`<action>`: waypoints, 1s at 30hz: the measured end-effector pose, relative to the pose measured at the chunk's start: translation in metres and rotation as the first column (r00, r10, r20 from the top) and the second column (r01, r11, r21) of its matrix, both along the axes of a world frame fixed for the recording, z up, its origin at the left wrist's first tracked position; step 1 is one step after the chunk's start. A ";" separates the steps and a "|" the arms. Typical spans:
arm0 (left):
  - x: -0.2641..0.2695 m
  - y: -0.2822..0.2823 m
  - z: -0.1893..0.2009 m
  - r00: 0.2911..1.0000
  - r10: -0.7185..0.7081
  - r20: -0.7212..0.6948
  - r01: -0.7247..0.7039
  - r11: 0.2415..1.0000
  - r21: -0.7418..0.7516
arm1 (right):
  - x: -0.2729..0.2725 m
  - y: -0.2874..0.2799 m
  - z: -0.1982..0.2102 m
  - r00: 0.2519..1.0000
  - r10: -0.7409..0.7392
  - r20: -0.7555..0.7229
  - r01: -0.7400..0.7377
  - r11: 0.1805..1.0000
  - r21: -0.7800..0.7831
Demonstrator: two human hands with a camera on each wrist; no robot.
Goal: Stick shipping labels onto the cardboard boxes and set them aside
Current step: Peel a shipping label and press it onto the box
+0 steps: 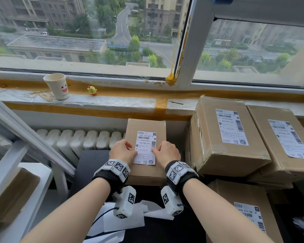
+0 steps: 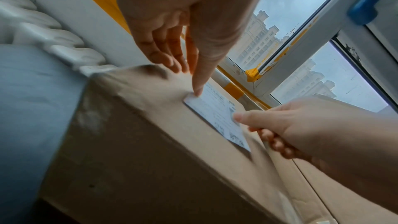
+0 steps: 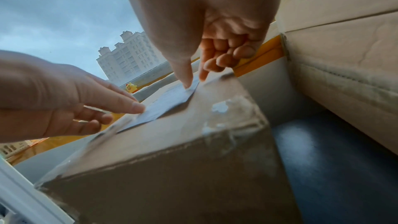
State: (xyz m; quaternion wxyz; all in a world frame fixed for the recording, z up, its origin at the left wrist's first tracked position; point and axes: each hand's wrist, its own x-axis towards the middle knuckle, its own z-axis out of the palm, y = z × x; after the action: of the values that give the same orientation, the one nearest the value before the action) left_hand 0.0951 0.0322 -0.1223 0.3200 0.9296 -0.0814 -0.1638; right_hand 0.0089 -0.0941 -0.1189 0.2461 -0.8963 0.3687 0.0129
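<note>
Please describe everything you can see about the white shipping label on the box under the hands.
The white rectangular paper shipping label lies flat, lengthwise, on top of the brown cardboard box before the window. It carries barcodes, printed text and a QR code at its near end. The left hand presses its left edge with the thumb, the right hand its right edge.

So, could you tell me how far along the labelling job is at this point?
Done: three labelled boxes sit at the right. In hand: the left hand and right hand press a shipping label onto the middle box. Left: setting it aside; no unlabelled boxes are clearly visible.
</note>
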 end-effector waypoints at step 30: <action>0.004 0.042 -0.022 0.976 0.009 -0.219 -0.038 0.991 -0.128 | 0.023 -0.011 -0.001 0.847 0.432 -0.312 -0.437 0.898 0.056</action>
State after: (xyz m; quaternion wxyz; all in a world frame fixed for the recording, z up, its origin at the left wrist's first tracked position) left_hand 0.0990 0.0742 -0.1441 0.3894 0.8838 -0.0456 -0.2552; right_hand 0.0324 -0.1055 -0.1199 0.1668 -0.9446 0.1912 0.2083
